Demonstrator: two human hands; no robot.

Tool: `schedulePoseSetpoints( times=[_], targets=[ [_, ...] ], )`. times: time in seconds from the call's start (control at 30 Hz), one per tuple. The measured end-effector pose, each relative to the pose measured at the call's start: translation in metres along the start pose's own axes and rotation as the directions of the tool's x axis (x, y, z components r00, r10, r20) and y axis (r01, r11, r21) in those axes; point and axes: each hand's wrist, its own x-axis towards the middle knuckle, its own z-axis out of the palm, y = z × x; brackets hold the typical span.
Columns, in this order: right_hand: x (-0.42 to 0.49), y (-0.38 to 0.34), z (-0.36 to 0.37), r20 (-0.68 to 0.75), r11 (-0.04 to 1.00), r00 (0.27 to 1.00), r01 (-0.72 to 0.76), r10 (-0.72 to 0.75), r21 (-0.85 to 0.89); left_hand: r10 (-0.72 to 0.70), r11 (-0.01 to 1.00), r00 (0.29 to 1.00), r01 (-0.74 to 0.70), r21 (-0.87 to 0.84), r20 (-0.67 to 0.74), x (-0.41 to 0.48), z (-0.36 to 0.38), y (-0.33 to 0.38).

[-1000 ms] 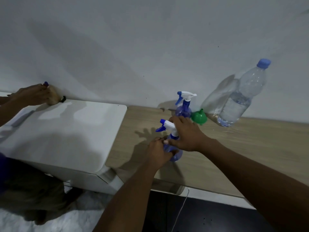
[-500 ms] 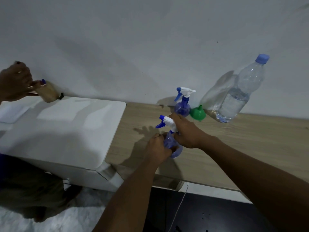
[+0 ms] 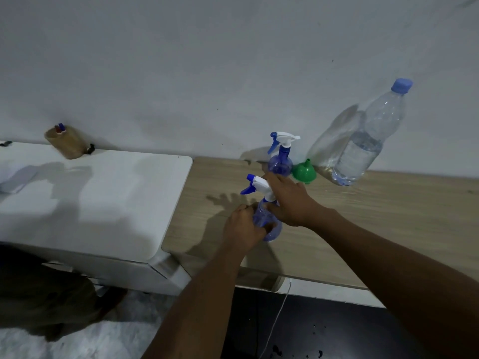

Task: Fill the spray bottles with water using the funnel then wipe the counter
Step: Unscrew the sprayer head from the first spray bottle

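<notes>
Near spray bottle [image 3: 263, 218] tilted, far spray bottle [image 3: 280, 164] upright, funnel [image 3: 303, 173] beside

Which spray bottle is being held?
The nearer spray bottle, gripped by left hand and right hand; the far spray bottle stands beside the green funnel.

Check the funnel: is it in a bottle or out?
Out. The green funnel sits spout-up on the counter beside the far spray bottle.

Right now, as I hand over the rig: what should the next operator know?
Left hand grips the near sprayer by its body. Right hand grips its neck, with the head still on.
Far sprayer, funnel and capped water bottle sit by the wall on the counter.
Done: no filling that I can see.
Left: remove both heads, fill through the funnel, then wipe the counter.
</notes>
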Motion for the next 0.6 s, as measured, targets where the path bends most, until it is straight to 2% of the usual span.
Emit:
schedulePoseSetpoints(
  times=[0.1, 0.23, 0.37, 0.5, 0.6],
  targets=[
    [-0.001, 0.000, -0.004, 0.103, 0.985, 0.995, -0.018, 0.001, 0.171, -0.006, 1.000, 1.000, 0.006, -0.008, -0.007, 0.001, 0.001, -0.002],
    [-0.004, 0.003, -0.004, 0.037, 0.995, 0.999, -0.014, 0.010, 0.096, -0.014, 1.000, 1.000, 0.014, 0.010, -0.010, 0.003, 0.003, -0.004],
    [-0.005, 0.000, -0.015, -0.004, 0.991, 0.999, 0.038, -0.037, 0.131, -0.037, 0.999, 0.999, 0.036, 0.023, 0.008, 0.005, 0.005, -0.004],
    [-0.001, -0.006, -0.066, 0.011, 0.995, 1.000, -0.013, 0.012, 0.099, -0.030, 0.998, 1.000, 0.030, 0.052, 0.000, 0.007, 0.006, -0.004],
    [0.005, -0.015, -0.125, -0.009, 0.999, 0.999, -0.032, 0.033, 0.026, -0.020, 1.000, 1.000, 0.020, 0.011, -0.010, 0.006, 0.007, -0.005]
  ],
)
